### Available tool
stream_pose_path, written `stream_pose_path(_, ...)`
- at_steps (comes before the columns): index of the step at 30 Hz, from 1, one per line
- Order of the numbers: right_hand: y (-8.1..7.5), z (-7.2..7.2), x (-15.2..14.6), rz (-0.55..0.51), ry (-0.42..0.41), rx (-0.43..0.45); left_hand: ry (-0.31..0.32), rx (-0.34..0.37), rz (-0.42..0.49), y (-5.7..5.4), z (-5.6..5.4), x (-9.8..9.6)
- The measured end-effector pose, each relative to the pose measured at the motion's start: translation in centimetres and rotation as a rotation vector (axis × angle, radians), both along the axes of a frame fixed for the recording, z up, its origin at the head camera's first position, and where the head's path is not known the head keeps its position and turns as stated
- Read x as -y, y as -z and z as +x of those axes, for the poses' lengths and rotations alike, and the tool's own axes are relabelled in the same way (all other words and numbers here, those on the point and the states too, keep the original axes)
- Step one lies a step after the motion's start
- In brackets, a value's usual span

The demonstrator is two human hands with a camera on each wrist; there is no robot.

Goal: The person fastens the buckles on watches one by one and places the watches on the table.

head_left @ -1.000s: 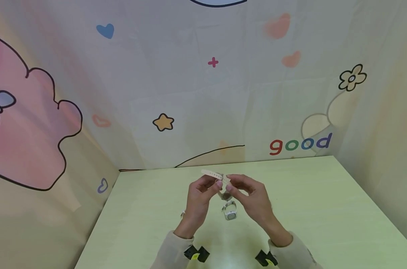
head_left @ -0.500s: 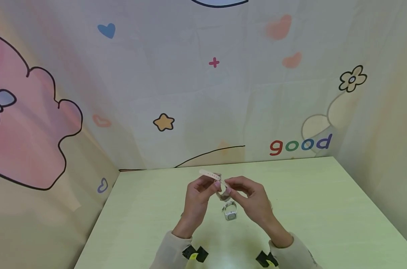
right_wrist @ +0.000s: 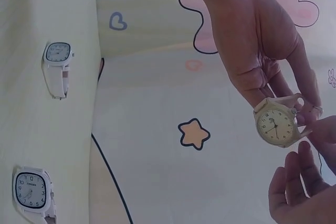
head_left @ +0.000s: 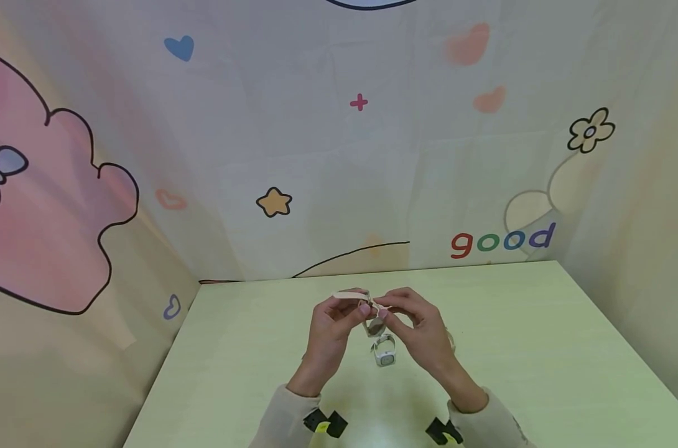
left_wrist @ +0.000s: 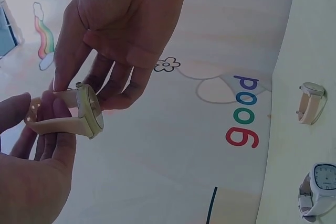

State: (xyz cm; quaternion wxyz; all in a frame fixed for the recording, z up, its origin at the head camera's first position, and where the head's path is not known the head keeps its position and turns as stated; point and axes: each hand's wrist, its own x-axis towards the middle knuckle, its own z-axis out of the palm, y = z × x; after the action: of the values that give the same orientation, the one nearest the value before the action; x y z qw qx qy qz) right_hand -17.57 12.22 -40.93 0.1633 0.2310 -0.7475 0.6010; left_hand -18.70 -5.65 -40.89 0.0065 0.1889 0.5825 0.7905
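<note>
A wristwatch with a round dial [right_wrist: 275, 127] and a pale cream-pink strap [head_left: 349, 296] is held up between both hands above the table. My left hand [head_left: 329, 330] pinches the strap between thumb and fingers, its loose end sticking out to the left. With thumb and fingertips, my right hand [head_left: 423, 326] pinches the strap on the other side. The strap forms a loop, and the watch case hangs beneath the fingers. Fingertips partly hide the buckle area. A white square-faced watch [head_left: 385, 351] stands on the table just below the hands.
Another white square-faced watch [right_wrist: 58, 55] is on the table, left of the middle one. A pinkish-strapped watch [left_wrist: 311, 103] stands at the right, mostly behind my right hand in the head view. The pale table [head_left: 249, 348] meets a printed curtain [head_left: 316, 155] at its back edge.
The strap's loose end has swung from slanting to nearly level. My right fingers have shifted and lifted slightly along the strap. The table watch has stayed put.
</note>
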Motion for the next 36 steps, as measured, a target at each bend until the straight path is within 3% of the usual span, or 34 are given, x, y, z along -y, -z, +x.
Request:
stream_pose_path(9,-0.11,-0.05,-0.36,0.031,0.015,0.021,0.038,-0.026,-0.023,0.14,-0.16,0.08)
stream_pose_path(19,-0.40,0.11,-0.28,0.039,0.067,0.051,-0.025,-0.021,-0.047,0.19,-0.15,-0.17)
stream_pose_path(36,-0.91,0.21,-0.11,0.024,0.157,0.116,-0.023,-0.051,-0.140,0.40,0.13,-0.51)
